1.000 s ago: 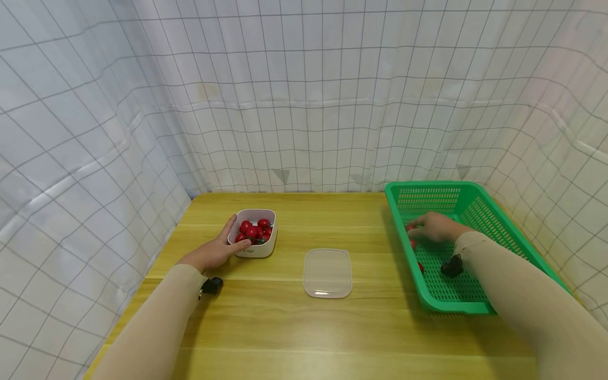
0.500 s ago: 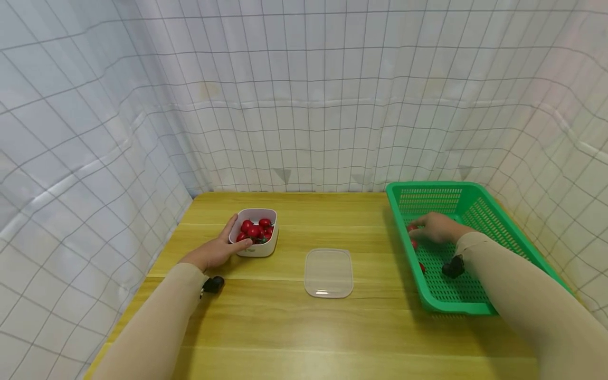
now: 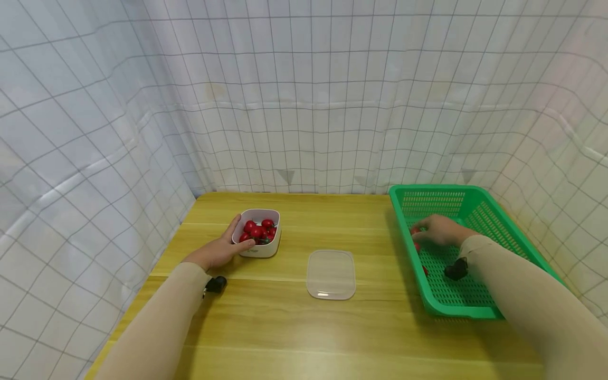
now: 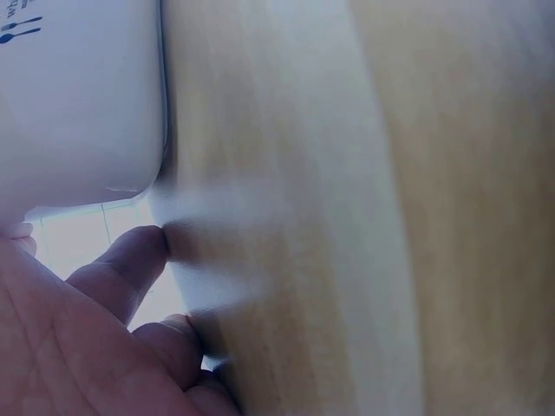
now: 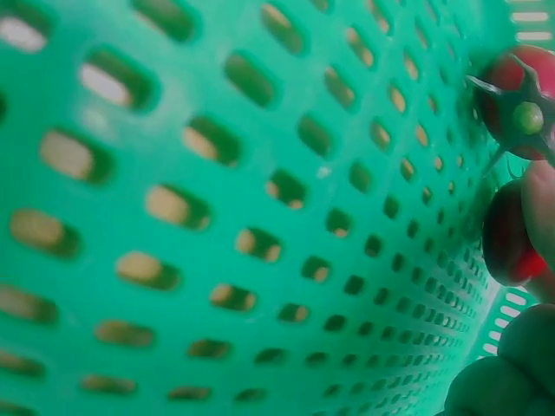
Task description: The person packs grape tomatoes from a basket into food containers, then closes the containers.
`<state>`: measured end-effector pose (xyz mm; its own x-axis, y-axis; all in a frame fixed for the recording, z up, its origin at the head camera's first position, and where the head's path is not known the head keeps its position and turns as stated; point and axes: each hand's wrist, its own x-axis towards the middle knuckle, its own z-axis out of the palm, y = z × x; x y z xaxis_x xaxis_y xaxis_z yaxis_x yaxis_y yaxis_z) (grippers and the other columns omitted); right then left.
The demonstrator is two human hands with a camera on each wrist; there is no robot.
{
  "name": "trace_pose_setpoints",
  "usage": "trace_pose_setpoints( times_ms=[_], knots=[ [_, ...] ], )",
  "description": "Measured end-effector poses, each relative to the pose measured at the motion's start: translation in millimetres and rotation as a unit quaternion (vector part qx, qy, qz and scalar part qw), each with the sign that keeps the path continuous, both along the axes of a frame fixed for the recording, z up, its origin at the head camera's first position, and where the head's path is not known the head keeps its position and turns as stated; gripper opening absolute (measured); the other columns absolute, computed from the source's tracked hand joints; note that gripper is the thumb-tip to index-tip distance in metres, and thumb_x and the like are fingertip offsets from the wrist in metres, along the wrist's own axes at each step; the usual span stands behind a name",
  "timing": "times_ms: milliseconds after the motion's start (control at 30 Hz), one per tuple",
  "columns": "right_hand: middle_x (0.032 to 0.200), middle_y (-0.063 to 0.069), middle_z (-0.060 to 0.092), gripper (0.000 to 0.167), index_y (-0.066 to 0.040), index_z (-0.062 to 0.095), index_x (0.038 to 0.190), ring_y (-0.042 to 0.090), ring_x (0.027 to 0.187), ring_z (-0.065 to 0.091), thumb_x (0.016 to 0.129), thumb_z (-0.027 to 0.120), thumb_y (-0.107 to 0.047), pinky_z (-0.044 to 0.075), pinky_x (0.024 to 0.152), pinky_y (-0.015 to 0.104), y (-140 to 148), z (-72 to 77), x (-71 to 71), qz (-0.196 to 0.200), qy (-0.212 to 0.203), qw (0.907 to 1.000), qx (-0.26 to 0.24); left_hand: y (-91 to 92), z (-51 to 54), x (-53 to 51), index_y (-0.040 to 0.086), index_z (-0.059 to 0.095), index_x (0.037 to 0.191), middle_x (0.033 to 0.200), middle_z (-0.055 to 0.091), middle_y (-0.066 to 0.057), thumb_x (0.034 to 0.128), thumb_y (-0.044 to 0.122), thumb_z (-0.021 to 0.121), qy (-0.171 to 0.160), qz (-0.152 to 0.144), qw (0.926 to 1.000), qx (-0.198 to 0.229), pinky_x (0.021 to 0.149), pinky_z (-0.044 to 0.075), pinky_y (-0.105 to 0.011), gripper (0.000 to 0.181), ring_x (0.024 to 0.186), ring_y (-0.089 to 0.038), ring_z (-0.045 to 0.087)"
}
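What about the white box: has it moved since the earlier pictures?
No, neither way: against the back table edge in the head view, the white box stays put.

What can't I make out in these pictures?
- Head view: exact count of tomatoes in the white box; they overlap.
- Head view: some of the green basket floor, behind the right hand and sleeve.
- Left wrist view: full print, cut off by the picture's corner.
- Right wrist view: whether the hand grips the lower tomato; the edge cuts off fingers.
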<state>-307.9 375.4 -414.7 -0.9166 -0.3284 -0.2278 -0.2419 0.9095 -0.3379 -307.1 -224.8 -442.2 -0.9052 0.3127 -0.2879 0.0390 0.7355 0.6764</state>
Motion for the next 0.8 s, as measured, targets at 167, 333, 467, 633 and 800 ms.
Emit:
trace_pose_setpoints(
  times_ms=[167,333,467,633,800],
  knots=[
    [0.13,0.025,0.071,0.046,-0.003,0.072,0.132,0.042,0.108,0.069,0.105,0.064,-0.039,0.056,0.088,0.052,-1.4,4.5,-0.6,0.004,0.008,1.0,0.004,-1.3,-1.3,1.2,0.025,-0.021,0.167,0.175,0.003,-0.028,0.0993,0.07,0.055,-0.004,-0.002,1.0,0.004,0.125,0.02,-0.071,0.112,0.156,-0.056,0.023],
    [0.101,0.014,0.076,0.045,-0.003,0.071,0.133,0.016,0.07,0.055,0.107,0.061,-0.039,0.048,0.07,0.039,-1.4,24.3,-2.4,-0.014,0.02,0.9997,-0.003,-3.2,-3.9,0.5,0.026,-0.021,0.167,0.176,0.002,-0.026,0.0986,0.072,0.054,-0.006,0.001,1.0,0.003,0.125,0.02,-0.071,0.112,0.156,-0.056,0.022],
    [0.059,-0.005,0.051,0.048,0.0,0.065,0.139,0.01,0.056,0.032,0.11,0.057,-0.037,0.038,0.06,0.034,-5.9,49.8,-5.9,-0.042,0.032,0.9985,-0.017,-3.6,-3.3,0.0,0.027,-0.019,0.168,0.176,0.005,-0.025,0.0977,0.074,0.054,-0.002,0.003,1.0,0.001,0.125,0.021,-0.071,0.112,0.155,-0.056,0.025],
    [0.054,-0.007,0.033,0.051,-0.003,0.061,0.144,0.011,0.052,0.029,0.109,0.057,-0.041,0.032,0.054,0.031,-29.5,86.8,-8.3,-0.055,0.071,0.9954,-0.034,-3.6,-1.1,0.3,0.026,-0.017,0.169,0.175,0.01,-0.027,0.0977,0.073,0.055,0.014,0.001,0.9999,-0.008,0.124,0.026,-0.069,0.111,0.153,-0.055,0.032],
    [0.059,-0.005,0.033,0.05,-0.008,0.063,0.145,0.014,0.054,0.031,0.108,0.059,-0.042,0.03,0.054,0.031,-81.0,112.7,-7.7,-0.034,0.099,0.9931,-0.054,-2.5,-0.7,0.8,0.025,-0.012,0.17,0.175,0.012,-0.026,0.098,0.071,0.057,0.03,-0.003,0.9995,-0.009,0.124,0.025,-0.07,0.11,0.153,-0.055,0.031]
  ],
)
